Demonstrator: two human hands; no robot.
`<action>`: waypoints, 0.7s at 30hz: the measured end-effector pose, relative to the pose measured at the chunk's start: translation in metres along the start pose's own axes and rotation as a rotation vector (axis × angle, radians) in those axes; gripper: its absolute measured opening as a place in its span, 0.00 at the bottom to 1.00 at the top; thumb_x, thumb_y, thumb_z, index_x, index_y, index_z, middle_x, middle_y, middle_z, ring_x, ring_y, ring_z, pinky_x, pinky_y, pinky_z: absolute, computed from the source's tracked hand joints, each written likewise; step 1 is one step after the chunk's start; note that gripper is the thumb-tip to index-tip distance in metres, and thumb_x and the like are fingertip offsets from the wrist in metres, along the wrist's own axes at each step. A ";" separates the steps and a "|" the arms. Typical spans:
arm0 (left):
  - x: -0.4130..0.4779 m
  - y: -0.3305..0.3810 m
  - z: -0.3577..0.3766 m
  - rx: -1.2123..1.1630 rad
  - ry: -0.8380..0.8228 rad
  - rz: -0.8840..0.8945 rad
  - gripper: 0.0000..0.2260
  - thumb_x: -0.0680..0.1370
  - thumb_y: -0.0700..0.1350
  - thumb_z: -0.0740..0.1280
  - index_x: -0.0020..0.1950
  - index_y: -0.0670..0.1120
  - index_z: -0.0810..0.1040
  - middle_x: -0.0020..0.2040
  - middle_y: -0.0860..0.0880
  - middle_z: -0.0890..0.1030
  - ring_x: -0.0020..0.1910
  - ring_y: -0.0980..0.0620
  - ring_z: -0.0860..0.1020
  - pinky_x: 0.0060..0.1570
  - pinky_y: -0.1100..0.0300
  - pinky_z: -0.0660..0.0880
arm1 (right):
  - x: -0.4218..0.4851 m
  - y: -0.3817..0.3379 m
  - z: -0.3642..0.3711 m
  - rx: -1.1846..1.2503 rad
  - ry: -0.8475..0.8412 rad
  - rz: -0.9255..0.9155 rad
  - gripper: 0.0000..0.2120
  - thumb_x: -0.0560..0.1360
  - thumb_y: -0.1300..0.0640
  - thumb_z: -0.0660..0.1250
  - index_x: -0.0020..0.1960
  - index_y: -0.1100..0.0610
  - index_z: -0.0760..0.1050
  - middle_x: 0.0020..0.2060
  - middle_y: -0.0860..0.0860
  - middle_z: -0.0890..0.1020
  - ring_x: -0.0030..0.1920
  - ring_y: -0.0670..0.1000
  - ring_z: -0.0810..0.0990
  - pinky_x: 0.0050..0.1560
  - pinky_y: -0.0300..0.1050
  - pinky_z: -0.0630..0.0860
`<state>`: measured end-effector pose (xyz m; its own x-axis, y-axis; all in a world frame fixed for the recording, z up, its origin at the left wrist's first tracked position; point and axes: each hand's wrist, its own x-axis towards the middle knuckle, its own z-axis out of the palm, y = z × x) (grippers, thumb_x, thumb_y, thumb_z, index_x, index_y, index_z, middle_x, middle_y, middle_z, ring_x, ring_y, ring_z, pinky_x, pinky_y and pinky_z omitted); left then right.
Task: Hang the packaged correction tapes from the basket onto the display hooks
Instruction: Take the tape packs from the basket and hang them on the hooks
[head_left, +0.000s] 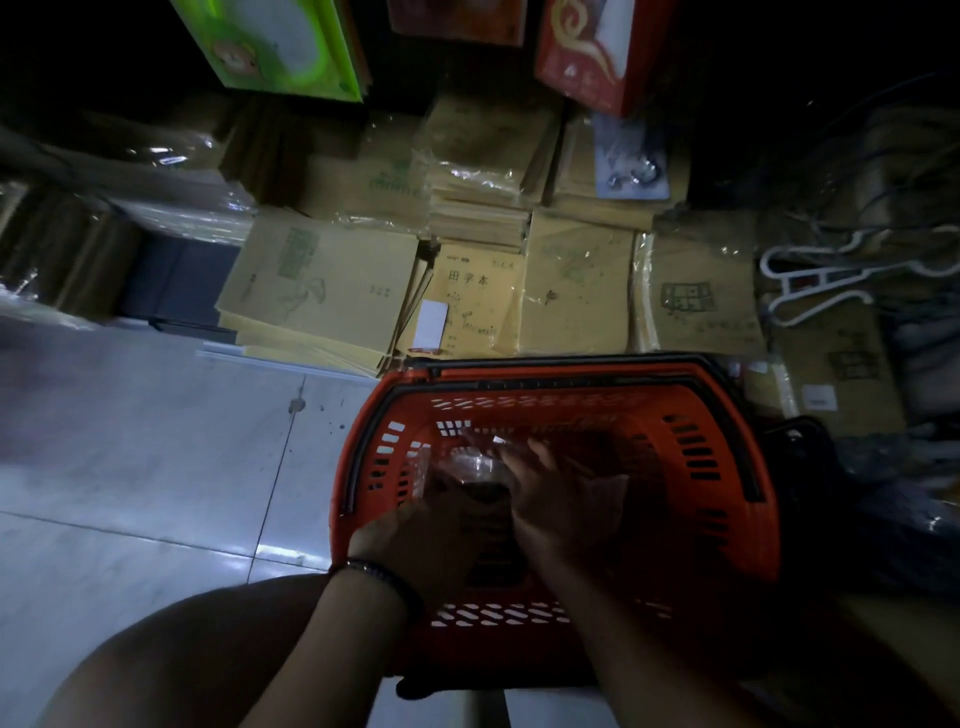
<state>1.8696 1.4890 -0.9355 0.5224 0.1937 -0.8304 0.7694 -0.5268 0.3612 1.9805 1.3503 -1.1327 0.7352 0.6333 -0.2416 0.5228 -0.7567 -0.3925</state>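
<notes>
Both hands are inside the red basket (753, 540), which stands on the tiled floor (156, 441) in front of stacked notebooks (483, 306). The packaged correction tapes (467, 462) lie at the basket's bottom, toward its left wall. Right hand (561, 499): fingers extended, tips touching the clear packaging. Left hand (421, 530): fingers lost in shadow, so its grip cannot be determined.

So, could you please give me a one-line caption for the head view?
Left hand and right hand reach into an orange basket holding clear packets, beside stacked brown notebooks.
</notes>
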 end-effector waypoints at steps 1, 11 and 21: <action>-0.002 0.000 -0.003 -0.005 0.008 0.007 0.27 0.79 0.70 0.62 0.74 0.59 0.68 0.68 0.53 0.80 0.68 0.48 0.79 0.68 0.45 0.77 | -0.010 0.001 -0.010 0.078 0.062 -0.039 0.24 0.79 0.53 0.68 0.73 0.36 0.73 0.75 0.46 0.73 0.75 0.54 0.72 0.71 0.56 0.72; -0.072 0.029 -0.014 -1.153 0.124 -0.057 0.21 0.82 0.68 0.56 0.55 0.56 0.80 0.52 0.47 0.83 0.54 0.46 0.80 0.67 0.42 0.73 | -0.102 -0.043 -0.168 0.439 0.332 -0.268 0.35 0.73 0.71 0.74 0.73 0.42 0.77 0.75 0.46 0.73 0.74 0.46 0.73 0.71 0.45 0.74; -0.150 0.069 -0.008 -1.563 0.122 0.156 0.31 0.76 0.70 0.67 0.67 0.47 0.84 0.62 0.38 0.85 0.54 0.39 0.86 0.49 0.48 0.83 | -0.146 -0.066 -0.271 0.568 0.559 -0.603 0.25 0.75 0.74 0.70 0.63 0.50 0.85 0.73 0.53 0.76 0.77 0.57 0.71 0.67 0.58 0.78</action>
<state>1.8470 1.4307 -0.7824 0.5955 0.3250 -0.7347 0.2705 0.7800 0.5643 1.9558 1.2641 -0.8306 0.5888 0.6083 0.5322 0.6988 -0.0522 -0.7134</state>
